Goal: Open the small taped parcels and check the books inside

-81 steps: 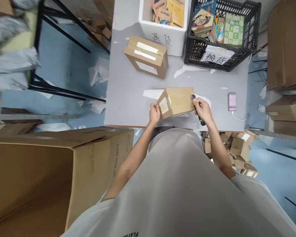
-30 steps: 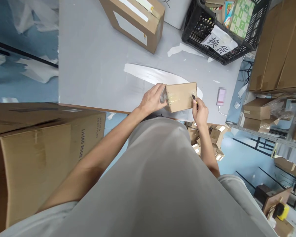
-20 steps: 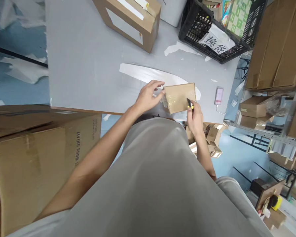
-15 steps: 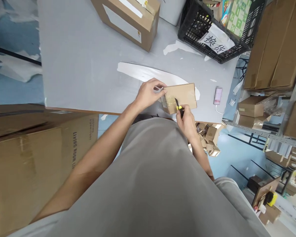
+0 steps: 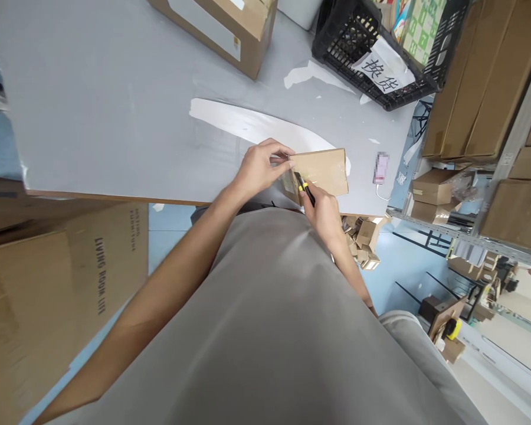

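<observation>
A small brown cardboard box [image 5: 330, 168] lies near the front edge of the grey table [image 5: 115, 118]. At the box's upper left corner, my left hand [image 5: 263, 166] grips it between thumb and fingers. My right hand [image 5: 325, 215] is closed around a black and yellow utility knife [image 5: 307, 192], whose blade end points up and left at the left part of the box. Whether the blade touches the cardboard cannot be made out. Behind the box lies a long white torn strip [image 5: 248, 121].
A larger carton [image 5: 248, 44] stands at the back of the table, and a black crate [image 5: 349, 53] with packages is at back right. A pink device [image 5: 381, 168] with a white cable lies at right. Big cartons [image 5: 39, 277] stand at lower left; shelves are at right.
The knife in my right hand has moved left across the box toward my left hand. My left hand keeps its grip on the box. The whole view has shifted somewhat.
</observation>
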Demonstrator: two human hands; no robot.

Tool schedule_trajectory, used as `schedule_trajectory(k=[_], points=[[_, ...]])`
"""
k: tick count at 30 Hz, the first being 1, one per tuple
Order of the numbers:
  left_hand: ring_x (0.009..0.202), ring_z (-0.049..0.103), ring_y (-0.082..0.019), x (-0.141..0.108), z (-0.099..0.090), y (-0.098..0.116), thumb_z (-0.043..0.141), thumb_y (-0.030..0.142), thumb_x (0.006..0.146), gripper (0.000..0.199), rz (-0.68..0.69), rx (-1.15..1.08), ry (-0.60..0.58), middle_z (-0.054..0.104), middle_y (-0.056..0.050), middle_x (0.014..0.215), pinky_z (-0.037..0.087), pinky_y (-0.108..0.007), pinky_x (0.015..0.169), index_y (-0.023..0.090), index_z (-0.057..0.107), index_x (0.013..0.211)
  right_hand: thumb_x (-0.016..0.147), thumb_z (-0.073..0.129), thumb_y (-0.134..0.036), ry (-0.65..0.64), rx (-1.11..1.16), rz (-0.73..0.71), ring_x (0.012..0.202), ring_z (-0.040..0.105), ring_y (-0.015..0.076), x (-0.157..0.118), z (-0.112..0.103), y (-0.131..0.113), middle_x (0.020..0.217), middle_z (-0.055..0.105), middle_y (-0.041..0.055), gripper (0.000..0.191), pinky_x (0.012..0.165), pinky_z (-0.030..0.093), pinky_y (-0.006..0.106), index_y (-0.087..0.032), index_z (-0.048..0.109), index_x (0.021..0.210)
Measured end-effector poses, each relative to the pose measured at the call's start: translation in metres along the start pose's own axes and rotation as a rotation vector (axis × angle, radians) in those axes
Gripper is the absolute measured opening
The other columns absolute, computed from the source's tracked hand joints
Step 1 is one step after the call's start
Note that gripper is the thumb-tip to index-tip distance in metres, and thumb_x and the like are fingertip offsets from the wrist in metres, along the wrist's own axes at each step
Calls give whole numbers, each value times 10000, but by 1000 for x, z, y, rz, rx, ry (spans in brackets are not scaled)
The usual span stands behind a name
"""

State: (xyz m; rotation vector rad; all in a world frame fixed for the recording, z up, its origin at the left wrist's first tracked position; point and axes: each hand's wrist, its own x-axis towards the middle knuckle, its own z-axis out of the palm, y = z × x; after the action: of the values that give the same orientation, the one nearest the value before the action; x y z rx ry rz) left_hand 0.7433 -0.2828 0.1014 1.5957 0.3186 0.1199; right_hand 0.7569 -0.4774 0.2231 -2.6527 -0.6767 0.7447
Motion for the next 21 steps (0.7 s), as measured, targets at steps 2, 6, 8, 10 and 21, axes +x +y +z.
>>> schedule_trajectory(k=[2, 6, 8, 10, 21], points=[[1092, 805, -224, 0, 1, 0, 817, 193, 911, 199, 0, 1, 4, 807, -60, 1226, 709, -439, 1106, 220, 844, 1106, 1231, 445, -282, -26, -44, 31, 1113, 809, 271, 1, -3, -8, 1224, 849, 159, 368, 975, 556, 329, -161, 711, 1456], [1054, 802, -220, -1, 6, 1, 830, 200, 897, 218, -19, 22, 35, 810, -55, 1186, 722, -428, 1068, 219, 852, 1113, 1213, 454, -218, -99, -167, 105, 1114, 815, 299, 3, -9, -28, 1253, 841, 187, 358, 946, 563, 342, -120, 693, 1461], [1036, 800, -217, -1, 9, 1, 847, 217, 893, 214, -37, 24, 54, 808, -52, 1173, 727, -419, 1047, 224, 853, 1107, 1212, 447, -206, -133, -224, 139, 1115, 817, 307, 3, -11, -36, 1262, 837, 195, 362, 943, 568, 348, -113, 681, 1473], [1028, 799, -213, -1, 12, 2, 852, 229, 898, 198, -54, 15, 67, 805, -50, 1170, 729, -408, 1036, 230, 854, 1095, 1216, 432, -205, -164, -269, 167, 1106, 820, 309, 4, -13, -44, 1270, 834, 199, 372, 938, 576, 352, -117, 665, 1493], [1012, 798, -200, -3, 17, 6, 807, 169, 903, 177, -140, 36, 97, 789, -39, 1166, 723, -378, 1021, 224, 843, 1067, 1229, 414, -196, -292, -355, 280, 1189, 829, 310, 11, -21, -68, 1318, 837, 214, 371, 979, 603, 357, -109, 653, 1499]])
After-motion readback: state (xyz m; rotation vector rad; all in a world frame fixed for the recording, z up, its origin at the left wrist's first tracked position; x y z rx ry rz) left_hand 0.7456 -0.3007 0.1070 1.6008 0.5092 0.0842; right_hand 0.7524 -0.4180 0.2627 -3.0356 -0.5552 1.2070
